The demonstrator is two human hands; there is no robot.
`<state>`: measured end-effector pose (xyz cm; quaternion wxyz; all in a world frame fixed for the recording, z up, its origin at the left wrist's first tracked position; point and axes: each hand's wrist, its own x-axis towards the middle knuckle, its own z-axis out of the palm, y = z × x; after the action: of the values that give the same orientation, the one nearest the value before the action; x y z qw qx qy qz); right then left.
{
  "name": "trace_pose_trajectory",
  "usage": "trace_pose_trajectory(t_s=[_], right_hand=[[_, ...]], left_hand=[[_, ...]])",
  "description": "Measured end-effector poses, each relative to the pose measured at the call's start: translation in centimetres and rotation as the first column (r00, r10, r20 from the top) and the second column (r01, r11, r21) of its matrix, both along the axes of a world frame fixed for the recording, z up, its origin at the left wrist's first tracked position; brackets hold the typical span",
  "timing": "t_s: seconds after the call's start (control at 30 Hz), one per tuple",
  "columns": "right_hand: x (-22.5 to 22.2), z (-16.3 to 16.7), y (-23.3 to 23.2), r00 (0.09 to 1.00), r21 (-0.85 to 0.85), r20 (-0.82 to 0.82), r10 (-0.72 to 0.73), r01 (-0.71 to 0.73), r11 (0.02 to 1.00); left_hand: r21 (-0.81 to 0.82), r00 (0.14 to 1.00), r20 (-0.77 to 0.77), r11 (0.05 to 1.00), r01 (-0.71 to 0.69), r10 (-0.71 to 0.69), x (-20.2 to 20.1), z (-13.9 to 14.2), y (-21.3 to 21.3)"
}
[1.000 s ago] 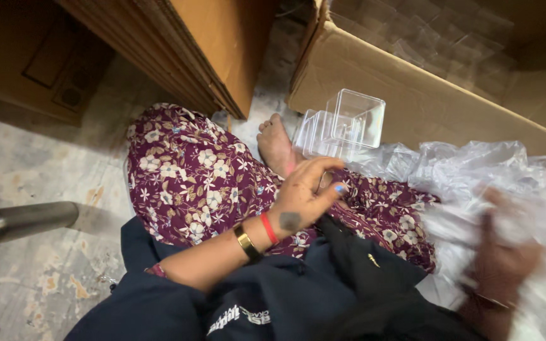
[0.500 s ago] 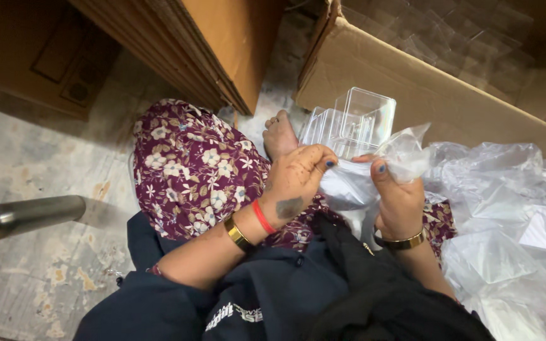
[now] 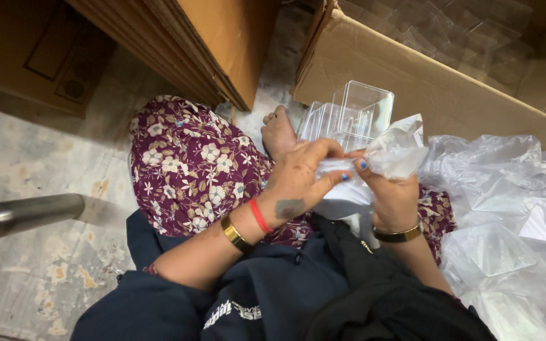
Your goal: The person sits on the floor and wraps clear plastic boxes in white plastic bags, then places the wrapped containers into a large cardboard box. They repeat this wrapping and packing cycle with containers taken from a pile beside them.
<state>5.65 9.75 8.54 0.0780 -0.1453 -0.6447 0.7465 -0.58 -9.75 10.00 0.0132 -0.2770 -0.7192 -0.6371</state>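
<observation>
Both hands meet over the lap — left hand (image 3: 298, 183) and right hand (image 3: 393, 192) pinch a clear plastic wrapper (image 3: 394, 151) with closed fingers, seemingly mid-unwrapping; next needs a steady pull apart.

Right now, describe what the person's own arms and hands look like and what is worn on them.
The left hand has blue-painted nails and a dark mark on its back; its wrist carries a red band beside a gold bangle. The right hand also has blue nails, with a gold bangle at the wrist. Both forearms are bare below pushed-up dark navy sleeves.
</observation>
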Motion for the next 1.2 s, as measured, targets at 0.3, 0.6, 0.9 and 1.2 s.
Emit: trace_pose_trajectory(t_s=[0.3,0.6,0.9,1.2], right_hand=[[-0.6,-1.7,-0.6,0.999,-0.087,0.002,0.045,-0.045,0.995],[0.3,-4.4,7.8,0.933,-0.141,-0.055,0.355,-0.359,0.922],[-3.7,-3.7,15.4,0.974,0.147,0.21,0.08,-0.113,0.983],[-11.4,-7.9,14.0,0.999,0.591,0.039,0.022,-0.041,0.805]], left_hand=[[-0.077,0.986,0.167,0.997,0.012,0.001,0.3,-2.1,1.0],[0.566,0.492,0.753,0.812,-0.143,-0.438,-2.2,-7.7,2.4],[0.763,0.371,0.646,0.556,-0.329,-0.667,-8.9,-11.2,8.2],[0.169,0.48,0.876,0.902,-0.397,0.047,-14.3,-17.4,15.1]])
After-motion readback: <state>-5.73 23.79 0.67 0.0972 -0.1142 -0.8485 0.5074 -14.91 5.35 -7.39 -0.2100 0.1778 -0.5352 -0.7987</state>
